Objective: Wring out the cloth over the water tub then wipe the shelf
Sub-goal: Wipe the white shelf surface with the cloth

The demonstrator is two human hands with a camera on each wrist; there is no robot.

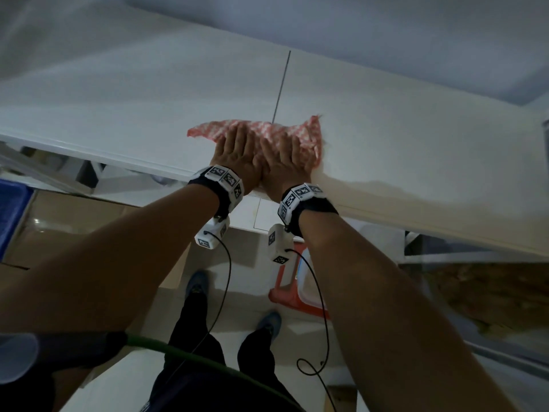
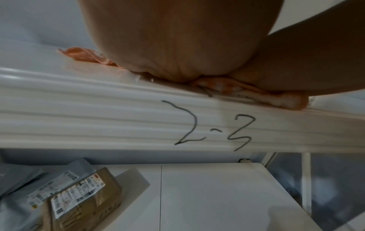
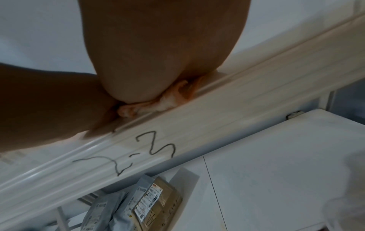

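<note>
Nearest us: our two legs in dark trousers and blue shoes [image 1: 197, 282] on a pale floor, a green hose [image 1: 190, 356] curving across them, and thin black cables [image 1: 225, 281] hanging from the wrist units.

Beside our right foot: a tub [image 1: 306, 288] with a light rim on a red-orange stool [image 1: 283, 295], largely hidden behind our right forearm; we cannot tell what it holds.

At far left, low: a blue crate [image 1: 9, 209] next to brown cardboard [image 1: 62, 221].

Lower shelf level, seen from the wrist views: a brown parcel [image 2: 85, 198] with printed labels lying on grey mailer bags [image 2: 17, 179]; the rest of that white board is bare.

Shelf front rail [image 2: 98, 118]: white, ribbed, hand-marked "2-3" [image 2: 213, 129] in black.

Shelf top [image 1: 401, 138]: white, with a dark seam line [image 1: 282, 84] running away from us.

Cloth [image 1: 306, 135]: red-and-white patterned, spread on the shelf top at its front edge, a bunched fold reaching the rail lip.

Our left hand [image 1: 234, 156] and right hand [image 1: 282, 165]: side by side and touching, both laid flat with fingers straight, pressing down on the cloth, neither clenched round it. The hands cover the cloth's middle; only its left tip and right corner show.

Farthest: plain pale wall [image 1: 386, 31] behind the shelf
</note>
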